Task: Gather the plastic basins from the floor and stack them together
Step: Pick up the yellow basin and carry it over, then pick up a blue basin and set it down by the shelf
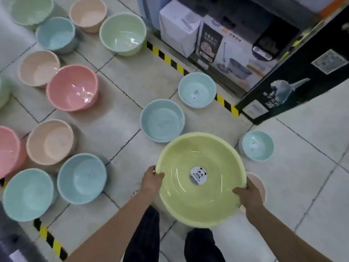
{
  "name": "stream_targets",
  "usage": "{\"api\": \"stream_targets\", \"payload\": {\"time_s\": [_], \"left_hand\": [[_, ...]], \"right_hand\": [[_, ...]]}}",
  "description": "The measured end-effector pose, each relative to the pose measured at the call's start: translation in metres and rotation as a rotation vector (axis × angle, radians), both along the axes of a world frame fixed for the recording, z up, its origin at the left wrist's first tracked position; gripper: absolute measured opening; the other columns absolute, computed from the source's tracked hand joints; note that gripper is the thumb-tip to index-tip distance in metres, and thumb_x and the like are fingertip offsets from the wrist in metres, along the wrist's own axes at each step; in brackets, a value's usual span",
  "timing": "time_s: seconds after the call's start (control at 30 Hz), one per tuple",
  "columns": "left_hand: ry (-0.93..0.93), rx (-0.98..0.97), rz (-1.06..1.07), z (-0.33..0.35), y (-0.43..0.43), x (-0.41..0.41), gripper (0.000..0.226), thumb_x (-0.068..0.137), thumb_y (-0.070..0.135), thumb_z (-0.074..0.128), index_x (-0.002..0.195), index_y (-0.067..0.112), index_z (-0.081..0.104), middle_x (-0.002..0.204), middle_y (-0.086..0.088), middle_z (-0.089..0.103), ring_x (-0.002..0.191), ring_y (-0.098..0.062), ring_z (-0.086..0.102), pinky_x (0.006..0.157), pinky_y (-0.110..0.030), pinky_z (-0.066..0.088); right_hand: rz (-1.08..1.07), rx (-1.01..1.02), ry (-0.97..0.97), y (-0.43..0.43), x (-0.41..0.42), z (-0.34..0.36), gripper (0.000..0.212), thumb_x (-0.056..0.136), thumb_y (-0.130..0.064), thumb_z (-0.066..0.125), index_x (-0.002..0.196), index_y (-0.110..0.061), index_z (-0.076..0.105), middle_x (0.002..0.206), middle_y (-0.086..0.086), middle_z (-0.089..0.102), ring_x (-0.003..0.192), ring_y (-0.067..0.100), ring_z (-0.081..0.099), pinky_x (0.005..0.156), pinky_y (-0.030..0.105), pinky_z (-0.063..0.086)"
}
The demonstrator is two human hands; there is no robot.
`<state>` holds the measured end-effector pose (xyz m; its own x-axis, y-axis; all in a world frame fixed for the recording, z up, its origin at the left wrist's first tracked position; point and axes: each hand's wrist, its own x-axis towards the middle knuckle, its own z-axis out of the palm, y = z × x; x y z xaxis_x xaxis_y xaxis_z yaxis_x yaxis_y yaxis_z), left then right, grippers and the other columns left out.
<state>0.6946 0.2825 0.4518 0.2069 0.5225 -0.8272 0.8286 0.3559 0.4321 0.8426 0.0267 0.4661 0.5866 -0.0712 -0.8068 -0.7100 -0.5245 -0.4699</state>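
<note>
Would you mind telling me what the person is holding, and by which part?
The yellow-green basin, held by its rim: the left hand grips the left edge, the right hand the right edge, thumbs inside.

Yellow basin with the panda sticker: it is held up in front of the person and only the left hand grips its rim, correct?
Not quite. The head view shows both hands gripping the yellow basin: the left hand holds the rim on one side and the right hand holds the opposite side. The rest stands: the panda sticker is in its bottom and it is held up in front of the person.
</note>
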Motion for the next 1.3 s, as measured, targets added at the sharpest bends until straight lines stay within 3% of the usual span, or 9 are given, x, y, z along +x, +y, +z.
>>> {"api": "stream_targets", "payload": {"time_s": [0.13,0.33,0.57,0.8,0.9,0.97,1.07,1.13,1.3], "left_hand": [[0.033,-0.038,-0.008,-0.124,-0.018,0.028,0.046,0.089,0.002,0.064,0.132,0.004,0.05,0.114,-0.011,0.063,0.094,-0.026,0.063,0.081,-0.034,0.051],[0.044,-0.026,-0.187,-0.296,-0.026,0.053,0.037,0.082,0.005,0.063,0.119,0.001,0.062,0.112,-0.015,0.069,0.096,-0.027,0.066,0.078,-0.03,0.051],[0.048,-0.012,-0.297,-0.385,-0.026,0.051,0.042,0.086,0.008,0.066,0.125,0.004,0.053,0.116,-0.009,0.064,0.105,-0.028,0.063,0.086,-0.033,0.05],[0.151,-0.113,-0.469,-0.364,-0.022,0.07,0.037,0.094,0.023,0.057,0.126,0.004,0.053,0.124,-0.015,0.061,0.113,-0.033,0.06,0.092,-0.036,0.05],[0.109,-0.247,-0.36,-0.326,0.012,0.081,0.014,0.095,0.017,0.054,0.09,0.007,0.062,0.111,-0.02,0.067,0.097,-0.031,0.063,0.097,-0.045,0.053],[0.057,-0.29,-0.215,-0.295,0.045,0.081,0.019,0.097,0.013,0.053,0.079,0.012,0.057,0.1,-0.015,0.065,0.09,-0.027,0.063,0.093,-0.043,0.055],[-0.053,-0.251,0.003,-0.259,0.105,0.071,0.005,0.096,0.012,0.057,0.092,0.009,0.058,0.089,-0.011,0.062,0.076,-0.023,0.062,0.074,-0.035,0.053],[-0.091,-0.195,0.104,-0.243,0.146,0.065,0.005,0.095,0.01,0.059,0.098,0.006,0.058,0.08,-0.01,0.06,0.068,-0.023,0.058,0.068,-0.033,0.049],[-0.054,-0.095,0.153,-0.252,0.221,0.064,0.017,0.091,0.025,0.065,0.095,0.009,0.06,0.088,-0.011,0.066,0.074,-0.022,0.061,0.079,-0.038,0.053]], "right_hand": [[0.032,-0.05,0.026,-0.027,0.025,-0.125,0.043,0.085,0.012,0.053,0.12,-0.012,0.058,0.098,0.012,0.065,0.082,0.029,0.06,0.066,0.035,0.05],[0.115,-0.131,0.012,-0.047,0.052,-0.299,0.042,0.082,0.013,0.059,0.121,0.0,0.059,0.102,0.02,0.064,0.094,0.038,0.062,0.09,0.056,0.053],[0.122,-0.238,-0.007,-0.05,0.039,-0.386,0.039,0.084,0.01,0.062,0.122,0.001,0.059,0.104,0.019,0.063,0.09,0.032,0.058,0.08,0.042,0.05],[0.076,-0.308,0.057,-0.033,0.043,-0.36,0.039,0.085,0.008,0.054,0.117,-0.012,0.062,0.094,0.014,0.06,0.091,0.03,0.055,0.078,0.041,0.049],[0.03,-0.279,0.063,-0.004,0.057,-0.319,0.036,0.081,-0.008,0.064,0.117,-0.01,0.06,0.094,0.012,0.06,0.088,0.03,0.056,0.094,0.05,0.05],[0.055,-0.222,0.065,0.034,0.063,-0.283,0.037,0.091,-0.007,0.059,0.126,-0.018,0.053,0.095,0.006,0.057,0.087,0.029,0.058,0.094,0.048,0.051],[0.145,-0.218,0.016,0.101,0.065,-0.245,0.043,0.093,-0.013,0.058,0.135,-0.018,0.053,0.105,0.008,0.06,0.1,0.033,0.063,0.097,0.05,0.053],[0.154,-0.221,-0.034,0.143,0.066,-0.232,0.043,0.09,-0.017,0.061,0.132,-0.02,0.056,0.092,0.006,0.066,0.093,0.031,0.065,0.095,0.053,0.054],[0.09,-0.245,-0.161,0.234,0.072,-0.227,0.038,0.091,-0.023,0.056,0.128,-0.02,0.059,0.099,0.009,0.073,0.09,0.031,0.067,0.077,0.033,0.049]]}}
